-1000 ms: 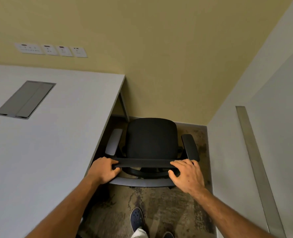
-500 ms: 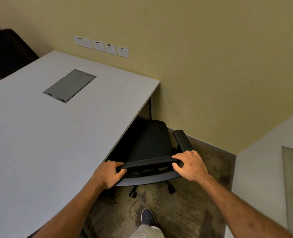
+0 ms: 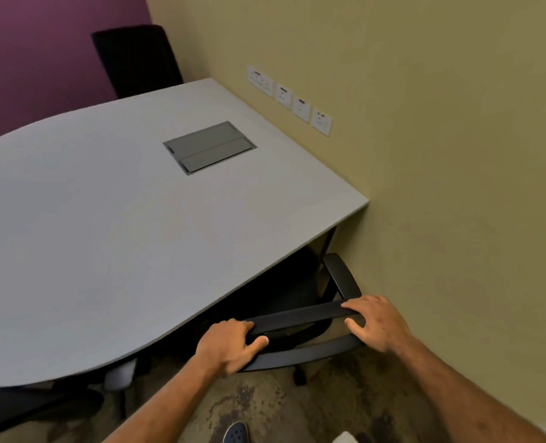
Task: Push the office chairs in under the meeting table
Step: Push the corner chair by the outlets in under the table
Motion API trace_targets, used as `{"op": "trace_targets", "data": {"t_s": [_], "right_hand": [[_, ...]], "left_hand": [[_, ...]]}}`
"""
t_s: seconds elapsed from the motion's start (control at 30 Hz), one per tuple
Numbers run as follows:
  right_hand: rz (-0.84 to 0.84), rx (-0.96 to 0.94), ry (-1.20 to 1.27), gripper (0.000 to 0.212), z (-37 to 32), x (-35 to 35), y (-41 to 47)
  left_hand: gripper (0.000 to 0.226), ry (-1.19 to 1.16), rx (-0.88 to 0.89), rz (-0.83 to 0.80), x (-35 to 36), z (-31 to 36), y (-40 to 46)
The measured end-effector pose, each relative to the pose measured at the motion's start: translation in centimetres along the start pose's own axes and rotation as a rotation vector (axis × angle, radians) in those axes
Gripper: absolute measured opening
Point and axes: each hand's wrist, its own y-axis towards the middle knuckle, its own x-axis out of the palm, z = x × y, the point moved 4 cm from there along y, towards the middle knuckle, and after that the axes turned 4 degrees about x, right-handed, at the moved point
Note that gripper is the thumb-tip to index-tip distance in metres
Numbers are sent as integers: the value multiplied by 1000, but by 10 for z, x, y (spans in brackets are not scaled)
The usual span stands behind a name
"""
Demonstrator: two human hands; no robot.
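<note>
Both hands, left (image 3: pixel 230 346) and right (image 3: pixel 377 321), gripped the top rail of the black office chair (image 3: pixel 300 314), whose seat sat under the grey desk (image 3: pixel 105 235).

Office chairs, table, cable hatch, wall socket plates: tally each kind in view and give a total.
Office chairs: 3 (held chair, far chair, near-left chair)
Meeting table: 1
Cable hatch: 1
Wall socket plates: 4
Total: 9

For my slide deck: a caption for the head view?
Both hands, left and right, grip the chair backrest, seat tucked under the table.
</note>
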Motion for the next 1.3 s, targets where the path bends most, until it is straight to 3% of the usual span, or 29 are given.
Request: {"op": "trace_targets", "data": {"t_s": [0.13, 0.43, 0.6, 0.8, 1.03, 1.3], "right_hand": [[-2, -110, -4, 52, 34, -8, 39], [2, -324, 14, 50, 88, -30, 102], [28, -357, 68, 37, 106, -38, 125], [7, -376, 62, 32, 112, -46, 170], [-19, -405, 19, 44, 99, -55, 245], [4, -412, 28, 50, 101, -52, 265]], "left_hand": [[80, -54, -68, -18, 6, 26, 23], [79, -107, -312, 103, 9, 90, 46], [71, -127, -337, 220, 15, 98, 59], [63, -179, -335, 237, 2, 95, 88], [64, -181, -354, 278, -27, 67, 133], [67, -162, -326, 217, -27, 45, 154]]}}
